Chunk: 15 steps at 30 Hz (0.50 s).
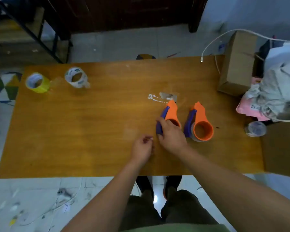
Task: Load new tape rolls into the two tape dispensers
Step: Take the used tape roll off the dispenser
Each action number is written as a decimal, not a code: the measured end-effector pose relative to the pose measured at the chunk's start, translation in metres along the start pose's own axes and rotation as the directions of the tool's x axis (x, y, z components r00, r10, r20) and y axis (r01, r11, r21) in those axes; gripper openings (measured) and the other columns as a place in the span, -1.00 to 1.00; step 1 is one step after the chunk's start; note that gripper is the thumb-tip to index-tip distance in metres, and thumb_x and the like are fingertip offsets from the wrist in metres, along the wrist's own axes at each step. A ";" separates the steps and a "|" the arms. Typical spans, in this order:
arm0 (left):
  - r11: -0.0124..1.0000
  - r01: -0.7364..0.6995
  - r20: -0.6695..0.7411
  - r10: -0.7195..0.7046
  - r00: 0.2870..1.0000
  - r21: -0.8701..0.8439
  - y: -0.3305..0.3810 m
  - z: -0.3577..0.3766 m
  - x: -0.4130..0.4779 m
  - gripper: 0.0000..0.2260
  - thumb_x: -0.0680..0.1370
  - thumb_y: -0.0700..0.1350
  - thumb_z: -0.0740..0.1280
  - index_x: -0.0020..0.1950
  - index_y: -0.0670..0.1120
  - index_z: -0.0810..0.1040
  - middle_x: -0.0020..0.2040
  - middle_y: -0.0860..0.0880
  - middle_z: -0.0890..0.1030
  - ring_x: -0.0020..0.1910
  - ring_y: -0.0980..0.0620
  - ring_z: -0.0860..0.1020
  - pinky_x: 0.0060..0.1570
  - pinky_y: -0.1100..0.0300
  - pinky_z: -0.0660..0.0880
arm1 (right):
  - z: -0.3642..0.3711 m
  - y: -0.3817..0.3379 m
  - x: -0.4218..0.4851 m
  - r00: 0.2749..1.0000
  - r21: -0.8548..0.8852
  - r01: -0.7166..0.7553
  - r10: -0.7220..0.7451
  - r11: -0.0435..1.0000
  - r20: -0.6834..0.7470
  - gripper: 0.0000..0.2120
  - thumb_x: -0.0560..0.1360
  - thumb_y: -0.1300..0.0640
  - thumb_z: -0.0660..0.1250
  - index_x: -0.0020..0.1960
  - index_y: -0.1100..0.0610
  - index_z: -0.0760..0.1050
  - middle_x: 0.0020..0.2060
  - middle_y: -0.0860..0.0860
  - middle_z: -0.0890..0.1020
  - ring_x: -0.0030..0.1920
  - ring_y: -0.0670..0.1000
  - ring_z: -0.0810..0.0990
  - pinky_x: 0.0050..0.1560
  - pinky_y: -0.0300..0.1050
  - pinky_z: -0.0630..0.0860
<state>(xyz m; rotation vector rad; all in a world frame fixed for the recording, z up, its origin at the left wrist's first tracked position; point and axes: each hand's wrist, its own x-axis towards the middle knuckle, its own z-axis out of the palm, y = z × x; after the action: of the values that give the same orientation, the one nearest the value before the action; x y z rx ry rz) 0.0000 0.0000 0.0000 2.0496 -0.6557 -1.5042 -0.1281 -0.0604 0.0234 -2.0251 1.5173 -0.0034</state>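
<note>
Two orange and blue tape dispensers lie side by side right of the table's middle. My right hand (172,135) rests on the left dispenser (171,112), fingers over its blue handle and round end. The right dispenser (201,123) lies free with its orange hub facing me and a clear roll around it. My left hand (143,148) hovers just left of my right hand, fingers pinched on a small white scrap. A yellow tape roll (38,82) and a white printed tape roll (76,77) stand at the far left of the wooden table (90,131).
A cardboard box (236,64) and a pile of cloth and pink packaging (278,96) crowd the right side. A white cable (213,42) hangs over the far edge. A clear tape roll (255,128) sits at the right. White residue and a tape scrap (162,97) mark the table's middle.
</note>
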 end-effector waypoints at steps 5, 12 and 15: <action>0.853 0.134 0.234 -0.015 0.972 -0.504 0.013 0.005 -0.007 -0.56 0.61 -0.21 0.38 0.48 -0.02 0.42 0.22 -0.22 0.67 0.05 -0.11 0.70 0.06 -0.06 0.66 | -0.017 -0.012 0.000 0.994 0.719 -0.025 0.091 0.694 -0.054 -0.51 0.45 0.36 0.35 0.29 -0.03 0.44 0.10 0.00 0.57 0.01 0.04 0.58 -0.01 -0.09 0.48; 0.756 0.031 0.351 0.267 0.898 -0.654 0.056 -0.021 -0.031 -0.17 0.37 -0.38 0.46 0.61 -0.05 0.33 0.34 -0.21 0.63 0.22 -0.12 0.68 0.33 -0.21 0.48 | -0.054 -0.034 -0.018 0.996 0.989 -0.075 -0.030 0.130 0.080 -0.51 0.44 0.37 0.38 0.30 0.02 0.46 0.11 0.15 0.59 0.06 0.12 0.58 0.03 0.03 0.51; 0.814 -0.110 0.245 0.297 0.923 -0.570 0.071 -0.031 -0.040 -0.17 0.32 -0.32 0.58 0.55 0.00 0.41 0.36 -0.08 0.63 0.28 -0.14 0.66 0.29 -0.14 0.59 | -0.069 -0.034 -0.022 0.997 0.990 -0.057 -0.047 0.133 0.063 -0.48 0.50 0.45 0.35 0.38 0.07 0.44 0.19 0.27 0.63 0.15 0.25 0.62 0.16 0.13 0.49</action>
<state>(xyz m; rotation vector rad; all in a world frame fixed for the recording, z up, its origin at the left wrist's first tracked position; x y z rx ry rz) 0.0129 -0.0238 0.0831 1.2680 -0.4697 -1.6735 -0.1305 -0.0669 0.1034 -0.8159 0.9166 -0.7571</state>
